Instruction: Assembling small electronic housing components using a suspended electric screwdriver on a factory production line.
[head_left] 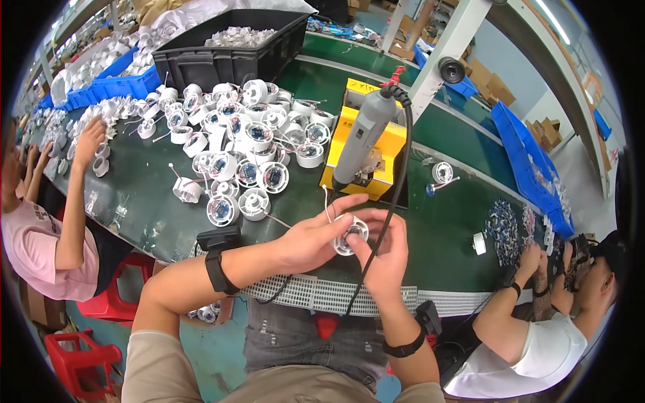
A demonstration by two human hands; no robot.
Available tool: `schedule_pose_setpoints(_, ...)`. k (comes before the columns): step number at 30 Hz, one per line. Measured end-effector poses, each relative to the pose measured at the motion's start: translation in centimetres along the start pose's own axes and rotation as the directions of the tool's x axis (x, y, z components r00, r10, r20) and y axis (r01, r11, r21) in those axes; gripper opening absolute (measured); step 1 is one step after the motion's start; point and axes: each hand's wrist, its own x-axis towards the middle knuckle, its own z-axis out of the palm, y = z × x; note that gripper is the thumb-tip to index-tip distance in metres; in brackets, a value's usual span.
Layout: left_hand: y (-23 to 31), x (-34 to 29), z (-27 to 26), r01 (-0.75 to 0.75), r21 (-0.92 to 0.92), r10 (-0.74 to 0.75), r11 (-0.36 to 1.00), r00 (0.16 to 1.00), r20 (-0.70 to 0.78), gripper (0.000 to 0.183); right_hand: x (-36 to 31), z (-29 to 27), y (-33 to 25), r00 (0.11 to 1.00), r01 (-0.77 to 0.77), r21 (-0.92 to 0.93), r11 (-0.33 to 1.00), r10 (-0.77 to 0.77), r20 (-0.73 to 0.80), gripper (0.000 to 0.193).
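Observation:
Between my hands, above the table's near edge, is a white round plastic housing (pixel 342 246) with a dark middle and a thin wire at its upper left. My left hand (pixel 310 240) grips its left side, thumb on the rim. From the right, my right hand (pixel 388 258) holds it with the thumb pressed over its face. A grey electric screwdriver (pixel 366 134) hangs tip down just above them, its black cable looping past my right hand. Behind it stands a yellow box (pixel 390 176). Left of that lies a heap of similar white housings (pixel 259 134), several showing blue circuit boards.
A black crate (pixel 195 67) and blue bins (pixel 121 86) stand at the far left. To the right are a loose part with a wire (pixel 442 173), a white cap (pixel 478 243) and a pile of small boards (pixel 502 232). Co-workers' hands (pixel 531 262) work at both sides.

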Motion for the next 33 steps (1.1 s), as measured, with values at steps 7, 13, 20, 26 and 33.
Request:
schedule_pose_setpoints(7, 0.9, 0.2, -0.4, 0.193, 0.528, -0.086, 0.827, 0.972, -0.220, 0.046, 0.9, -0.7, 1.3, 0.941, -0.338, 0.283, 0.897, 0.320, 0.108, 0.027)
schedule_pose_setpoints(13, 0.6, 0.4, -2.3, 0.155, 0.549, -0.004, 0.821, 0.964, -0.266, 0.040, 6.5, 1.8, -0.5, 0.980, 0.197, -0.267, 0.944, -0.195, 0.032, 0.068)
schedule_pose_setpoints(20, 0.9, 0.6, -2.3, 0.278, 0.381, -0.118, 0.882, 0.912, -0.393, 0.034, 11.0, 4.0, -0.6, 0.945, 0.279, 0.297, 0.913, -0.206, -0.254, 0.053)
schedule_pose_setpoints(26, 1.0, 0.8, -2.4, 0.333, 0.378, -0.141, 0.864, 0.880, -0.454, 0.032, 13.9, 4.4, -0.3, 0.933, 0.211, 0.282, 0.936, -0.107, -0.344, 0.037)
schedule_pose_setpoints(33, 1.2, 0.8, -2.1, 0.344, 0.396, -0.140, 0.852, 0.876, -0.461, 0.033, 14.1, 4.6, 0.3, 0.930, 0.245, 0.272, 0.930, -0.147, -0.337, 0.033)
